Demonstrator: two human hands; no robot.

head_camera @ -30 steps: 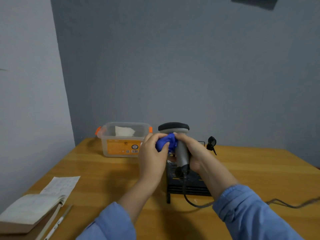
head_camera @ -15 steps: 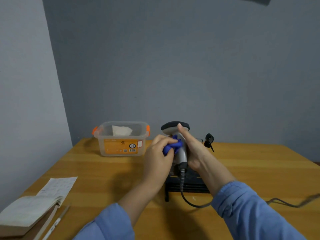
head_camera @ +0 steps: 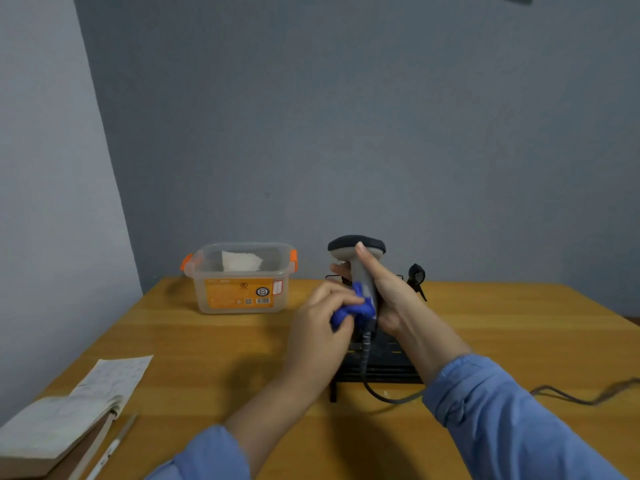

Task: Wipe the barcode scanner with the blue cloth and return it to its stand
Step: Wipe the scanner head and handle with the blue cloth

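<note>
The grey barcode scanner (head_camera: 356, 252) with a black head is held upright above the table, its handle wrapped by my right hand (head_camera: 389, 294). My left hand (head_camera: 320, 322) presses the bunched blue cloth (head_camera: 356, 308) against the lower part of the handle. Below them sits the black stand (head_camera: 379, 368) on the wooden table (head_camera: 519, 334), partly hidden by my hands. The scanner's cable (head_camera: 388, 396) drops from the handle's end and runs off to the right.
A clear plastic box (head_camera: 242, 277) with orange clips and an orange label stands at the back left, a white cloth inside. An open notebook (head_camera: 69, 410) and a pen (head_camera: 110, 448) lie at the front left. A small black clip-like object (head_camera: 417, 278) sits behind the scanner.
My left hand has slid the blue cloth down the handle from near the head to its lower end. The right thumb has stretched up along the scanner's neck.
</note>
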